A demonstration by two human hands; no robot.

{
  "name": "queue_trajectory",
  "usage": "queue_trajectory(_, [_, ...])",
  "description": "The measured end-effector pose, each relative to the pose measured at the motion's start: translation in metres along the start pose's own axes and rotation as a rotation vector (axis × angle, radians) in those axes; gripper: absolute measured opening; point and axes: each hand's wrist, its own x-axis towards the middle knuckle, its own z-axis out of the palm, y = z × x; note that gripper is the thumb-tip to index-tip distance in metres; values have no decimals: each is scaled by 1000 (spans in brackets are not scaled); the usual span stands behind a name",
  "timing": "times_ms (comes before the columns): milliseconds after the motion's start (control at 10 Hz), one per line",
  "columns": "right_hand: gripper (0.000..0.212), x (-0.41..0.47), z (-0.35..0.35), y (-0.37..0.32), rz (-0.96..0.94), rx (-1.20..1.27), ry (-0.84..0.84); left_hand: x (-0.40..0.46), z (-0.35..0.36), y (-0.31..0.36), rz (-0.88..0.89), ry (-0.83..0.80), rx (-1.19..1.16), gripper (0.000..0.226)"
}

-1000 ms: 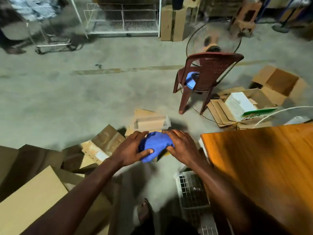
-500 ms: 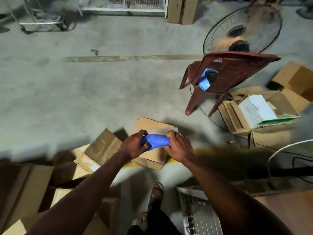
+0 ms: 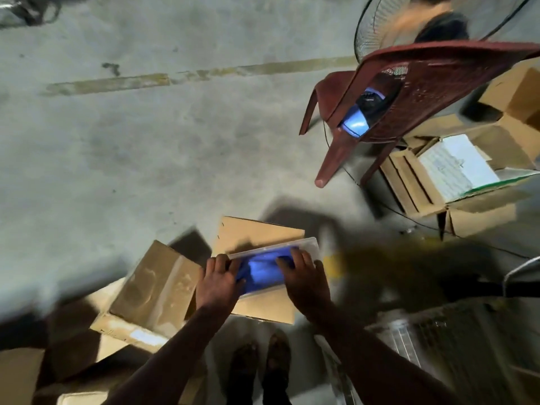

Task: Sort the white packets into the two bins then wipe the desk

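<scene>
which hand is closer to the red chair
Right. The right hand sits on the right end of the blue cloth, on the side toward the red chair. The left hand holds the cloth's left end, farther from the chair.

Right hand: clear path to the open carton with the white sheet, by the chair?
Probably not without stepping over. The right hand is on the blue cloth; the carton sits well off, past the chair.

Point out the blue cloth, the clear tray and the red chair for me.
Blue cloth (image 3: 261, 271), head view, middle of the cloth.
Clear tray (image 3: 306, 244), head view, far right rim.
Red chair (image 3: 438, 74), head view, backrest.
</scene>
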Motion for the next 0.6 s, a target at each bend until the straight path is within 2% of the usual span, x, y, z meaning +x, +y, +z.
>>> queue_trajectory(100, [49, -7, 17, -4, 59, 32, -104, 2, 5, -1, 3, 6, 28, 58])
queue_trajectory(200, [49, -16, 14, -4, 75, 133, -35, 1, -3, -2, 40, 52, -3, 51])
queue_trajectory(300, [47, -16, -28, -4, 214, 203, -98, -4, -24, 7, 60, 66, -33, 59])
queue_trajectory(500, [54, -30, -132, 22, 444, 164, 91, 7, -101, 64, 297, 222, -60, 57])
queue_trajectory(600, [59, -34, -177, 42, 534, 151, 243, 15, -147, 105, 403, 317, -46, 59])
